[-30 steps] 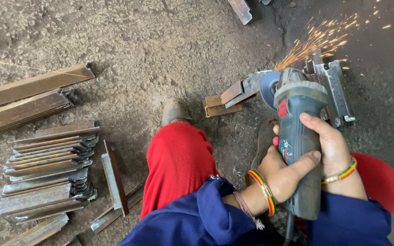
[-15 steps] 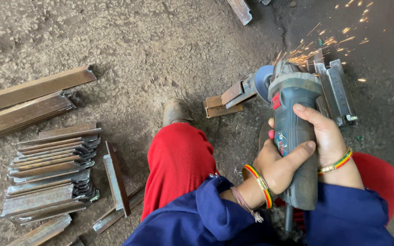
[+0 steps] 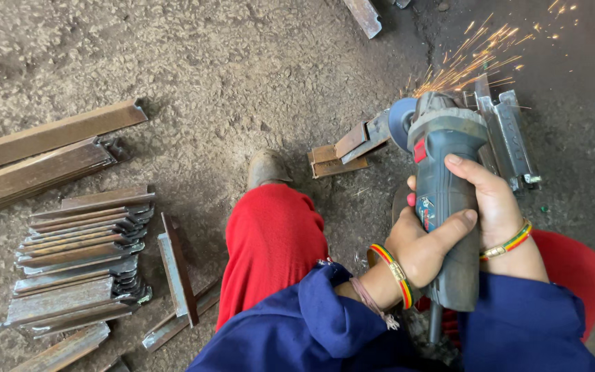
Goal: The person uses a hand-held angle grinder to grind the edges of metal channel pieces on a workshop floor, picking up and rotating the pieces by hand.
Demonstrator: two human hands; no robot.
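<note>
Left hand [image 3: 425, 244] and right hand [image 3: 494, 203] both clamped round grinder [image 3: 445, 200], disc [image 3: 401, 124] at angle iron [image 3: 500, 134] on floor [image 3: 242, 69], sparks [image 3: 476, 55] flying. Angle stack [image 3: 80, 258] well left.

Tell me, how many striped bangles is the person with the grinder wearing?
2. One striped bangle circles the left wrist, beside the grinder; the other bangle circles the right wrist, behind the right hand gripping the grinder. Sleeves could hide more.
</note>
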